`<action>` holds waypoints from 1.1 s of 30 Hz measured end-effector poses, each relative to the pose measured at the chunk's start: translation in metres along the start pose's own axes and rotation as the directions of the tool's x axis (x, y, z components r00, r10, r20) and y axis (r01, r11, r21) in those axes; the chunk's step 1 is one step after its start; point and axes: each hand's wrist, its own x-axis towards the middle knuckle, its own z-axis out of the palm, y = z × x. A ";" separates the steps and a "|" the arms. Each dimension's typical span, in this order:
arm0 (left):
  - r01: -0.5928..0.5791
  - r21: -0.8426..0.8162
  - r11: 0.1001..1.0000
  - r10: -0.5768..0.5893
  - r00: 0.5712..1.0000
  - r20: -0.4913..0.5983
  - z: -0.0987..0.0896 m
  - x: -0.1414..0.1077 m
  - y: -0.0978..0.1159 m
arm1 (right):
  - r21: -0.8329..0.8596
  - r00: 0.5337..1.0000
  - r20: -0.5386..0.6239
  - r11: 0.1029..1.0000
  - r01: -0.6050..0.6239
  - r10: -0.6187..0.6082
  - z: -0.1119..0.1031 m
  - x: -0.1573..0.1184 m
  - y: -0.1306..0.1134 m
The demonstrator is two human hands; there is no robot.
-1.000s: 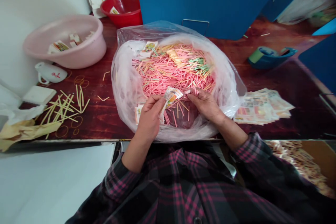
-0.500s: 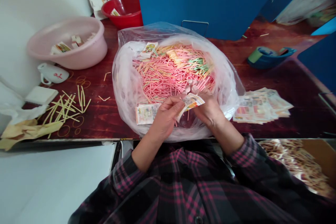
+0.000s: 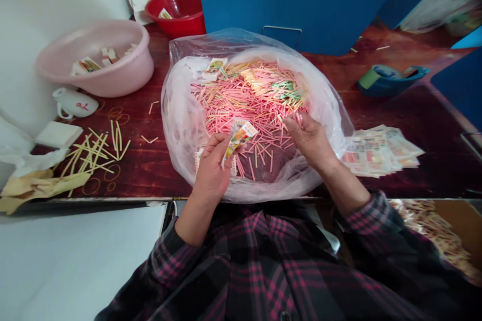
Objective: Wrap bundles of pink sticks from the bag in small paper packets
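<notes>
The left hand (image 3: 213, 173) is curled shut on a printed paper packet (image 3: 241, 138) above the plastic bag (image 3: 181, 130) — the right hand (image 3: 311, 143) is half-closed, its fingertips (image 3: 297, 120) pinching in among the pink sticks (image 3: 241, 105) that are filling that bag, though whether it is gripping any I cannot tell. Left of the bag, a pink basin (image 3: 124, 77) is sitting with more packets in it; right of the bag, a stack of printed sheets (image 3: 380, 153) is lying on the surface (image 3: 131, 180).
</notes>
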 end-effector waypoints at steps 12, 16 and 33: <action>0.283 0.286 0.916 -0.325 0.939 0.113 0.004 -0.021 -0.026 | -0.793 0.936 0.302 0.593 0.144 0.178 0.024 0.021 -0.033; 0.250 0.288 0.924 -0.294 0.948 0.120 0.005 -0.021 -0.022 | -0.810 0.921 0.319 0.569 0.142 0.223 0.031 0.028 -0.040; 0.012 0.337 0.942 -0.097 0.966 0.239 0.011 -0.015 -0.005 | 0.225 0.924 0.370 0.956 -0.190 0.096 0.007 0.006 -0.021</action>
